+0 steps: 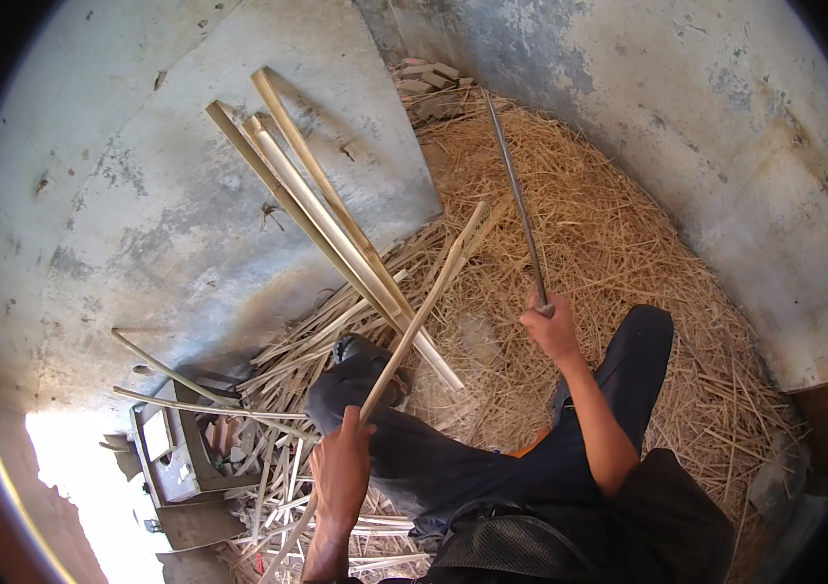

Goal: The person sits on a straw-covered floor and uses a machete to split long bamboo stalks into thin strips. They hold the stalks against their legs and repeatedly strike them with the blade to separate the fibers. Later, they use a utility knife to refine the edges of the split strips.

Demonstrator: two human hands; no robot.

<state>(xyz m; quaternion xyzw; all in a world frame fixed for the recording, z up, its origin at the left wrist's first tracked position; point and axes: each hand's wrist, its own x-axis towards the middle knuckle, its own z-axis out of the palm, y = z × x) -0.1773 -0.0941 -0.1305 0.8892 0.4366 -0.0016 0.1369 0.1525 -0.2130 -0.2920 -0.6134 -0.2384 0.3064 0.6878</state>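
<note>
My left hand [342, 469], at lower centre-left, is closed around a long bamboo strip [416, 326]. The strip slants up and away to the right over my bent left leg, and its tail comes out below the hand. In my right hand [554, 329] is a long knife [516, 185], gripped by its handle. Its narrow grey blade points up and away, over the shavings, seen nearly edge-on. Blade and strip are apart. Left of the strip, several split bamboo lengths [302, 190] lean against the pale wall.
Straw-like bamboo shavings [589, 204] cover the floor. Thin strips [287, 365] lie heaped left of my leg, beside a worn box-like frame [178, 457]. Weathered walls [667, 107] rise at left and right. Broken bricks [428, 78] lie in the far corner.
</note>
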